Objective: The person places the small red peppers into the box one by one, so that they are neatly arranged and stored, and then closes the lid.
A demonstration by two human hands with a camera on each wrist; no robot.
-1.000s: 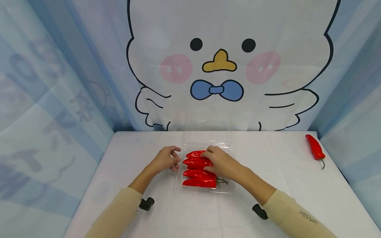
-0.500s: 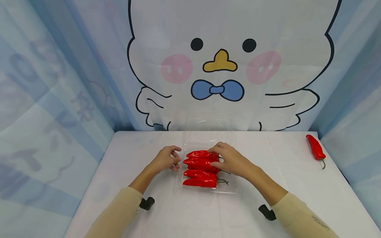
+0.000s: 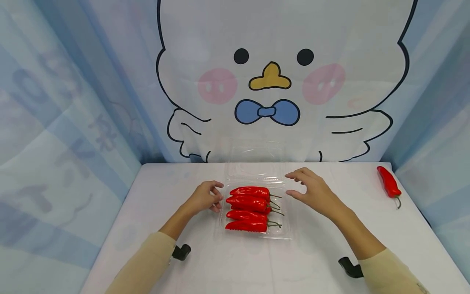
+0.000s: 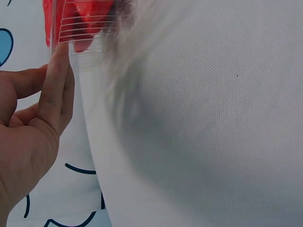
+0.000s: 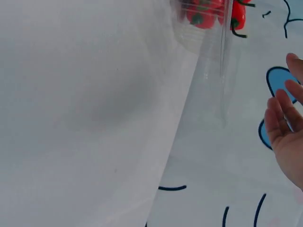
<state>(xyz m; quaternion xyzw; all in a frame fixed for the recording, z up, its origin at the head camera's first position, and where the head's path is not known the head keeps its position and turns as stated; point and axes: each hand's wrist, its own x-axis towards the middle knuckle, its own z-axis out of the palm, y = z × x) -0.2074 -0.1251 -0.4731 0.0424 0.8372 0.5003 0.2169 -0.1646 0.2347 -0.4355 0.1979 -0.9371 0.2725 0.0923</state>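
Observation:
Several glossy red peppers with green stems (image 3: 249,201) lie side by side in a clear plastic clamshell box (image 3: 285,232), stems to the right. Its transparent lid (image 3: 257,168) is raised at the back. My left hand (image 3: 205,197) stays at the box's left side with loosely bent fingers; in the left wrist view its fingertips (image 4: 60,49) are right at the ribbed plastic wall. Off the box's right side my right hand (image 3: 316,192) hovers, thumb and fingers spread and holding nothing. The right wrist view shows that hand (image 5: 289,142) with its fingers apart.
One more red pepper (image 3: 388,181) lies alone near the table's back right corner. A white cloth covers the table (image 3: 330,228). Behind it hangs a curtain (image 3: 269,143) printed with a cartoon chick, and blue curtains (image 3: 66,143) close both sides.
My right hand has let go of a pepper at the back of the box and moved away to the right, its fingers opening. The left hand has stayed in place.

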